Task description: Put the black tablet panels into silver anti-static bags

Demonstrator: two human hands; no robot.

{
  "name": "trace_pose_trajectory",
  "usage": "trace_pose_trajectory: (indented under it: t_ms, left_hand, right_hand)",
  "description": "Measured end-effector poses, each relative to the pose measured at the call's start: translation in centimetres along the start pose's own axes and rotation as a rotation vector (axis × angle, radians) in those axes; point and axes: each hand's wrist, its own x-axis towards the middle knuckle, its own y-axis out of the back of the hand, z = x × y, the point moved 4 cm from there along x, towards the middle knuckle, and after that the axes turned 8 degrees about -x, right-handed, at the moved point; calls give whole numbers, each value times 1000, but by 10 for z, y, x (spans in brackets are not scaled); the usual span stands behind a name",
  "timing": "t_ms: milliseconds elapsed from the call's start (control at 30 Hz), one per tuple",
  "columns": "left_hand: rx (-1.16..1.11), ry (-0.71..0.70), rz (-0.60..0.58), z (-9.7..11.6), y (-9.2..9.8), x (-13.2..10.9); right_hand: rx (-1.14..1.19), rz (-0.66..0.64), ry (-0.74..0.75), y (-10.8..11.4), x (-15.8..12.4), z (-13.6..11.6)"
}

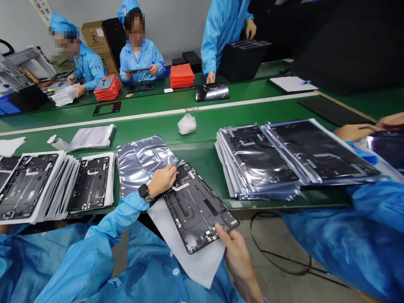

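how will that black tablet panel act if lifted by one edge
The black tablet panel will probably feel stiff: it lies flat between the left hand and right hand at opposite ends, without sagging. It looks thin, so likely light for its size. Its exposed gold contacts look fragile.

No readable text anywhere; only a small dark logo on the cardboard box [94, 37] and print on the wall poster [42, 10], both too blurred to make out.
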Motion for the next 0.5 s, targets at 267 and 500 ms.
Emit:
trace_pose_trajectory:
  t_ms: [267,500]
  left_hand:
    - [-25,32,-3,-9,-1,-5]
    - [8,2,5,-8,0,-6]
  right_hand:
    - [-106,-200,24,19,3,-20]
    - [-160,-289,80,23,9,-17]
